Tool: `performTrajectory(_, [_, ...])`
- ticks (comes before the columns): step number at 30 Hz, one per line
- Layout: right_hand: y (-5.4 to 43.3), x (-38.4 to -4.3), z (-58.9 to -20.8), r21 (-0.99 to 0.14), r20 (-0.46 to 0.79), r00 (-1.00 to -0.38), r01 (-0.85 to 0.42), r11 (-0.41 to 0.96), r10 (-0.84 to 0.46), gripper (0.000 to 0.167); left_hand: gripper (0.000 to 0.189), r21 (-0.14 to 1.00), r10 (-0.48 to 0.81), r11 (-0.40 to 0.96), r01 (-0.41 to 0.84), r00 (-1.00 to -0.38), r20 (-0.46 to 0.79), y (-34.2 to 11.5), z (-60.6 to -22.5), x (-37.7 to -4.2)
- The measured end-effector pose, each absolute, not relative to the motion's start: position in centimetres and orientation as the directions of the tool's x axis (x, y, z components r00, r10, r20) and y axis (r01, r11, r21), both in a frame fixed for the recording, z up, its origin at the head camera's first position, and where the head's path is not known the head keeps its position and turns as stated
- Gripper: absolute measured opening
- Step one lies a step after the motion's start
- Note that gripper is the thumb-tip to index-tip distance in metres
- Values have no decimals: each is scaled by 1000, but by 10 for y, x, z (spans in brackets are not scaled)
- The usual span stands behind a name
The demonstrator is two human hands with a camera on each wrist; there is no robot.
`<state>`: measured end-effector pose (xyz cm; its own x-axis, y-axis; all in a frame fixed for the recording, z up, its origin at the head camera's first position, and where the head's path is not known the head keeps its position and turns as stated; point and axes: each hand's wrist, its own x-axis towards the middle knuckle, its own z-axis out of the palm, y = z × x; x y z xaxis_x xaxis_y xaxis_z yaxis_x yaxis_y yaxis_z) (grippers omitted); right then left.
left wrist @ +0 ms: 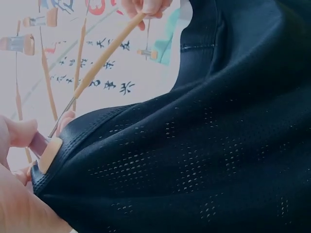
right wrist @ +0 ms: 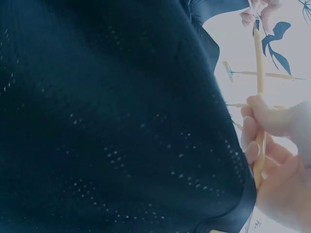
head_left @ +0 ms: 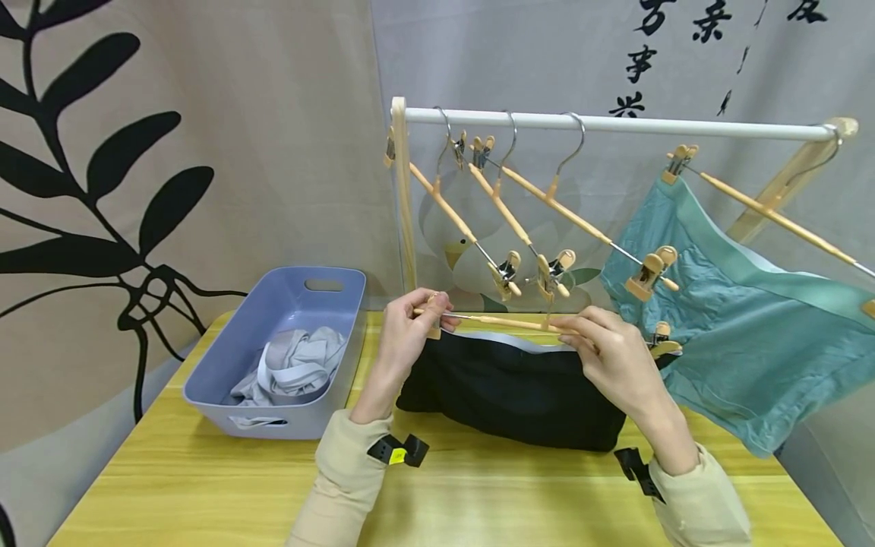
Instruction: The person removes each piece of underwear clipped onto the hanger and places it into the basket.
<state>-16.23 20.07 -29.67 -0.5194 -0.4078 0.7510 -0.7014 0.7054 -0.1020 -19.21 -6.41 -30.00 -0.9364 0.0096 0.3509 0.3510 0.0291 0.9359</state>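
Note:
Black underpants (head_left: 513, 391) with fine perforations hang by their waistband from a wooden clip hanger (head_left: 509, 322) held over the table. My left hand (head_left: 409, 327) pinches the clip at the hanger's left end; in the left wrist view that clip's wooden pad (left wrist: 50, 155) sits on the waistband corner. My right hand (head_left: 618, 361) grips the wooden bar right of its middle, and in the right wrist view thumb and fingers (right wrist: 265, 116) wrap round it. Near the right hand, the other clip (head_left: 663, 342) is at the garment's right corner, partly hidden behind the hand.
A white-barred rack (head_left: 615, 125) stands behind, carrying several clip hangers (head_left: 574, 216) and teal underpants (head_left: 745, 327) clipped at the right. A blue-grey basket (head_left: 205, 380) with light grey fabric (head_left: 301, 365) sits at the left of the wooden table (head_left: 225, 486).

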Motion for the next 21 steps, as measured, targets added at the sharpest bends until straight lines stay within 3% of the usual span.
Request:
performTrajectory(12, [200,-162,-297,-94,747,-522,-697,711,-412,27,24,927,-11,21,374,-927,374,-65,-302,-192])
performTrajectory(21, [199,-161,-298,-119,725,-560,-675,728,-401,24,21,926,-17,49,374,-927,375,-66,-299,-190])
